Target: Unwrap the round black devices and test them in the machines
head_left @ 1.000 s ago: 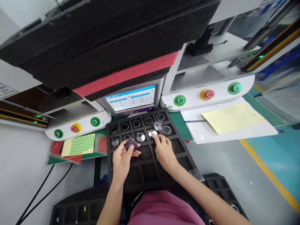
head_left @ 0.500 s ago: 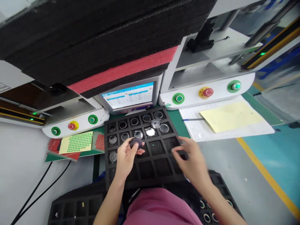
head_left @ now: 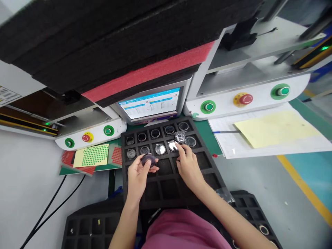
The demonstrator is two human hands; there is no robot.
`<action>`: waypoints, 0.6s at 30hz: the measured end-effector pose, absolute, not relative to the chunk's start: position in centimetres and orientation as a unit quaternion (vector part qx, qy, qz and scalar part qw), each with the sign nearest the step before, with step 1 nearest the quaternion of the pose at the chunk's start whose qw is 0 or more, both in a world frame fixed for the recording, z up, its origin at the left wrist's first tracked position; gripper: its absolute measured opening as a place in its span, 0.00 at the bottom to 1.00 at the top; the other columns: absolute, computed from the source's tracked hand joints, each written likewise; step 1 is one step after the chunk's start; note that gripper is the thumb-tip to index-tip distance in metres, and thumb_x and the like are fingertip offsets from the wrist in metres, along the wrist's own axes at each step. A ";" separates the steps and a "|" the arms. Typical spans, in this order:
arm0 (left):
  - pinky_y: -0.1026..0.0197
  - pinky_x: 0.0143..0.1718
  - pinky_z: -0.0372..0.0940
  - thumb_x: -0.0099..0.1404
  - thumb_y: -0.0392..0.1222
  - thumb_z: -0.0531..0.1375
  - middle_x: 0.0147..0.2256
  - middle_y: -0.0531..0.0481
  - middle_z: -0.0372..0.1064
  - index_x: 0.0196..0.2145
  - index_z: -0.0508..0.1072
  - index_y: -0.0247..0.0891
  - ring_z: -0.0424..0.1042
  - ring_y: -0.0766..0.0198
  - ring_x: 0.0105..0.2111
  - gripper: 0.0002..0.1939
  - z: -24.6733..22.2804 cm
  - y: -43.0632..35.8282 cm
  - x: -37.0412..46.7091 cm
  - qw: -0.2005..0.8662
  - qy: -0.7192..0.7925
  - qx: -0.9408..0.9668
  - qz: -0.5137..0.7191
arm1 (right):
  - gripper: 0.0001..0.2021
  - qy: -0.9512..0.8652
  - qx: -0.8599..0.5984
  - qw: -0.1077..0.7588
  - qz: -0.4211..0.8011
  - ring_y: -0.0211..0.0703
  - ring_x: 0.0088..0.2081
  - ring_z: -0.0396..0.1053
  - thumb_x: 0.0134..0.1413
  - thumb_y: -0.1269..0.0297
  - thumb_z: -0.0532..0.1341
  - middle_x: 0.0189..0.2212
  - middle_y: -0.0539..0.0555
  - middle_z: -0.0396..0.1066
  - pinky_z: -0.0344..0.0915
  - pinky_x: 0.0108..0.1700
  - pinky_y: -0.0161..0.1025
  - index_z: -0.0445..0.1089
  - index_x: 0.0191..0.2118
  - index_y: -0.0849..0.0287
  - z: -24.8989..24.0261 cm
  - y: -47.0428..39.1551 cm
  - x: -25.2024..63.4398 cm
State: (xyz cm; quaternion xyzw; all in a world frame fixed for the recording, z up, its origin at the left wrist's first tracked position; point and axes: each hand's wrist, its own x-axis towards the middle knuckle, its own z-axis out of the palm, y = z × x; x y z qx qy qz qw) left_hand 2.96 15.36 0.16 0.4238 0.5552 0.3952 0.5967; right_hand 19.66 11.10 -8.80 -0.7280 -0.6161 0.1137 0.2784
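Note:
My left hand (head_left: 140, 174) pinches a dark purple-black round disc (head_left: 148, 160) between thumb and fingers, above the black foam tray (head_left: 207, 180). Over the tray's middle, my right hand (head_left: 189, 166) has its fingers curled, with thumb and index finger apart. Its index fingertip meets the edge of a shiny silver round watch-like part (head_left: 172, 145); whether it grips the part cannot be told. Beside that part lies another bright round part (head_left: 160, 149). A clear plastic piece (head_left: 180, 136) rests across the pocket walls. Several more round parts fill the two far rows.
Behind the tray stands a monitor (head_left: 153, 103), with button panels (head_left: 243, 100) on both sides. Papers with a pen (head_left: 225, 131) lie at right, green-dot sticker sheets (head_left: 93, 155) at left. Clear film (head_left: 225, 195) sits at the tray's right edge. Black foam (head_left: 116, 52) hangs overhead.
My right hand has moved left from the tray's right side to the silver part. My left hand still holds the dark disc. Clear film now shows by the right forearm. The view has shifted slightly.

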 end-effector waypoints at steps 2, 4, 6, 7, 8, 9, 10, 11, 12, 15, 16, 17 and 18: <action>0.62 0.28 0.72 0.55 0.51 0.68 0.33 0.41 0.80 0.37 0.72 0.32 0.78 0.60 0.24 0.20 0.2 15.4 3.0 0.593 0.553 0.427 0.399 | 0.32 -0.620 -0.731 0.266 0.102 0.51 0.42 0.68 0.50 0.84 0.49 0.49 0.65 0.62 0.68 0.47 0.51 0.56 0.62 0.62 -8.8 11.1 19.5; 0.62 0.28 0.72 0.56 0.51 0.68 0.33 0.40 0.80 0.37 0.72 0.32 0.78 0.60 0.24 0.19 0.2 15.4 3.0 0.590 0.554 0.428 0.402 | 0.32 -0.623 -0.733 0.259 0.092 0.53 0.44 0.67 0.50 0.84 0.48 0.48 0.65 0.62 0.68 0.47 0.52 0.56 0.63 0.62 -8.9 11.1 19.3; 0.62 0.27 0.72 0.56 0.51 0.68 0.33 0.40 0.80 0.37 0.72 0.32 0.78 0.60 0.24 0.20 0.2 15.3 3.0 0.592 0.554 0.426 0.401 | 0.33 -0.626 -0.731 0.257 0.083 0.54 0.45 0.66 0.50 0.84 0.48 0.47 0.65 0.63 0.68 0.47 0.53 0.56 0.63 0.62 -9.1 11.2 19.1; 0.62 0.27 0.72 0.55 0.51 0.68 0.33 0.41 0.80 0.37 0.72 0.32 0.78 0.60 0.24 0.20 0.2 15.3 3.0 0.596 0.554 0.424 0.399 | 0.33 -0.629 -0.729 0.258 0.079 0.54 0.45 0.66 0.49 0.85 0.47 0.47 0.65 0.63 0.68 0.47 0.52 0.56 0.63 0.62 -9.1 11.2 19.0; 0.63 0.27 0.72 0.55 0.51 0.69 0.32 0.40 0.80 0.37 0.72 0.32 0.78 0.61 0.24 0.20 0.3 15.3 3.1 0.600 0.553 0.421 0.396 | 0.33 -0.632 -0.726 0.261 0.076 0.54 0.45 0.66 0.49 0.85 0.47 0.46 0.65 0.63 0.68 0.47 0.52 0.56 0.63 0.63 -9.1 11.3 18.9; 0.62 0.27 0.72 0.54 0.51 0.69 0.32 0.40 0.80 0.38 0.72 0.32 0.78 0.60 0.24 0.21 0.3 15.2 3.2 0.603 0.553 0.419 0.394 | 0.33 -0.635 -0.722 0.265 0.073 0.53 0.44 0.67 0.49 0.85 0.47 0.45 0.64 0.64 0.68 0.47 0.51 0.57 0.63 0.63 -8.9 11.4 18.8; 0.62 0.27 0.72 0.54 0.51 0.69 0.32 0.40 0.80 0.38 0.73 0.32 0.78 0.60 0.24 0.21 0.4 15.2 3.3 0.605 0.553 0.418 0.392 | 0.33 -0.638 -0.717 0.271 0.070 0.52 0.43 0.67 0.49 0.85 0.47 0.44 0.63 0.65 0.69 0.46 0.50 0.57 0.62 0.62 -8.7 11.5 18.8; 0.62 0.27 0.72 0.53 0.52 0.69 0.32 0.40 0.80 0.38 0.73 0.33 0.78 0.60 0.24 0.21 0.5 15.1 3.4 0.605 0.554 0.417 0.391 | 0.33 -0.640 -0.713 0.279 0.068 0.51 0.42 0.68 0.49 0.84 0.48 0.43 0.63 0.65 0.69 0.45 0.48 0.58 0.62 0.61 -8.3 11.4 19.0; 0.61 0.27 0.72 0.53 0.52 0.69 0.32 0.41 0.80 0.37 0.73 0.33 0.78 0.60 0.24 0.22 0.7 15.1 3.5 0.603 0.556 0.417 0.391 | 0.32 -0.640 -0.709 0.290 0.065 0.49 0.41 0.68 0.50 0.83 0.49 0.43 0.62 0.66 0.70 0.44 0.46 0.58 0.62 0.60 -7.7 11.1 19.5; 0.61 0.27 0.73 0.53 0.52 0.70 0.32 0.41 0.80 0.38 0.73 0.33 0.78 0.59 0.24 0.22 0.9 15.0 3.8 0.600 0.559 0.420 0.388 | 0.26 -0.614 -0.716 0.329 0.043 0.48 0.43 0.70 0.55 0.75 0.51 0.43 0.59 0.67 0.70 0.45 0.45 0.58 0.60 0.56 -5.7 8.9 22.7; 0.61 0.27 0.73 0.52 0.52 0.70 0.32 0.41 0.80 0.38 0.73 0.33 0.78 0.60 0.24 0.22 0.9 14.9 3.9 0.601 0.560 0.419 0.387 | 0.22 -0.596 -0.727 0.341 0.028 0.50 0.46 0.70 0.58 0.72 0.52 0.43 0.59 0.68 0.70 0.48 0.47 0.58 0.59 0.55 -5.1 7.7 24.3; 0.61 0.27 0.73 0.52 0.52 0.70 0.32 0.41 0.80 0.38 0.73 0.33 0.78 0.60 0.24 0.22 0.9 14.9 4.1 0.604 0.560 0.418 0.384 | 0.20 -0.570 -0.743 0.351 0.008 0.54 0.49 0.69 0.60 0.67 0.53 0.40 0.58 0.69 0.69 0.49 0.51 0.58 0.58 0.55 -4.7 6.3 26.1; 0.61 0.27 0.72 0.52 0.52 0.70 0.32 0.41 0.80 0.38 0.73 0.32 0.78 0.60 0.24 0.22 0.8 14.9 4.3 0.609 0.558 0.417 0.380 | 0.19 -0.539 -0.763 0.357 -0.013 0.58 0.50 0.68 0.61 0.63 0.54 0.38 0.59 0.70 0.68 0.48 0.55 0.58 0.58 0.55 -4.5 4.9 28.0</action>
